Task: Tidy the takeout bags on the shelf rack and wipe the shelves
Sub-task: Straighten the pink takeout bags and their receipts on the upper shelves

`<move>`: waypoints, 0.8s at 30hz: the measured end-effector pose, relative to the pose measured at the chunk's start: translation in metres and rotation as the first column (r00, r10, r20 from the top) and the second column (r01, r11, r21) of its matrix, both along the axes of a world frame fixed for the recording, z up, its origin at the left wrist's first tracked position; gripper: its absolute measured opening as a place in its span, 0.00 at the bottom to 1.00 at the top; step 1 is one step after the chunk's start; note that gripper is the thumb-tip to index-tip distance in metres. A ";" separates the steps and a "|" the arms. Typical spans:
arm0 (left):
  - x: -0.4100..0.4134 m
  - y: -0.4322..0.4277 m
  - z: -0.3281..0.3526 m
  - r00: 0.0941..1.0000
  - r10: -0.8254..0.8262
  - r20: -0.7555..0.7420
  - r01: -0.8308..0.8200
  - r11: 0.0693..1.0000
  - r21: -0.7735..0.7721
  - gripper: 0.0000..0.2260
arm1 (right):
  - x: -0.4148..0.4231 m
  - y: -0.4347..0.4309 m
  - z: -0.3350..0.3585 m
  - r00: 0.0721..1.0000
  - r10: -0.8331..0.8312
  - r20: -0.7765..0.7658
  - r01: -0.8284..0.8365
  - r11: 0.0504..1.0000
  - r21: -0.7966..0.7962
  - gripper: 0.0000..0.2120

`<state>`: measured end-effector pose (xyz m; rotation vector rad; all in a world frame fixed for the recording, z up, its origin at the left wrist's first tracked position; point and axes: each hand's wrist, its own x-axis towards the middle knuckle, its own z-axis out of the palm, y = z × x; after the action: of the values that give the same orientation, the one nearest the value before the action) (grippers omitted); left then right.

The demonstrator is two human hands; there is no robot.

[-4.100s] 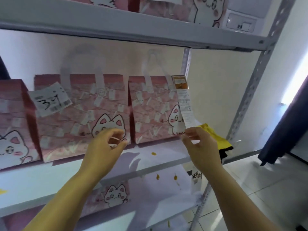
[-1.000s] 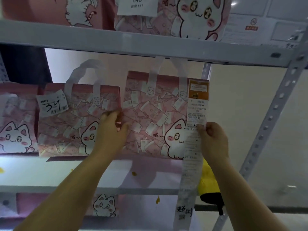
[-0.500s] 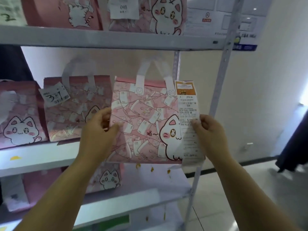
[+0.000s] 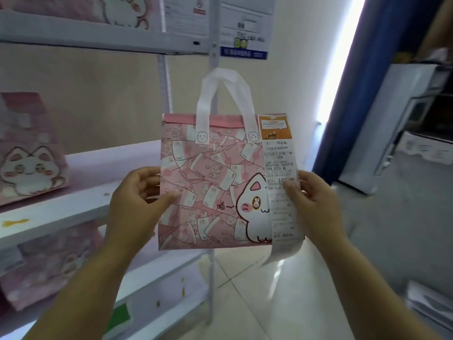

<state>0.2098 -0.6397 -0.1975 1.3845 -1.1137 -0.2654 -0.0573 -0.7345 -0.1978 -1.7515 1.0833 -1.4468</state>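
Lifted clear of the shelf [image 4: 73, 214] — pink bag [image 4: 208, 192], left hand [image 4: 137, 204] gripping one edge, right hand [image 4: 311, 204] pinching receipt [image 4: 282, 192]

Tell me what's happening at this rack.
A person is holding a pink cat-print takeout bag with white loop handles up in the air beside the rack, not resting on any shelf. The left hand grips the bag's left edge. The right hand holds the right edge, its thumb pressing the long white paper receipt fixed there. A second pink cat bag stands on the white metal shelf, which shows yellowish marks.
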 end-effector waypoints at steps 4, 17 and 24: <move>-0.059 -0.051 -0.003 0.989 -0.147 -0.020 0.147 0.989 -0.002 0.19 | -0.070 -0.016 -0.001 0.992 -0.125 0.030 0.125 0.992 0.018 0.04; -0.315 -0.247 -0.016 0.929 -0.368 -0.038 0.369 0.929 0.013 0.20 | -0.329 -0.125 -0.002 0.927 -0.376 -0.002 0.376 0.925 0.048 0.06; -0.415 -0.341 -0.015 0.885 -0.464 -0.031 0.464 0.885 0.019 0.19 | -0.423 -0.197 -0.002 0.880 -0.472 -0.048 0.473 0.881 0.005 0.07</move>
<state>-0.2047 -0.9809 -0.2127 1.1148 -1.4173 -0.6444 -0.4801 -0.9316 -0.1996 -1.5765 1.6279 -1.6763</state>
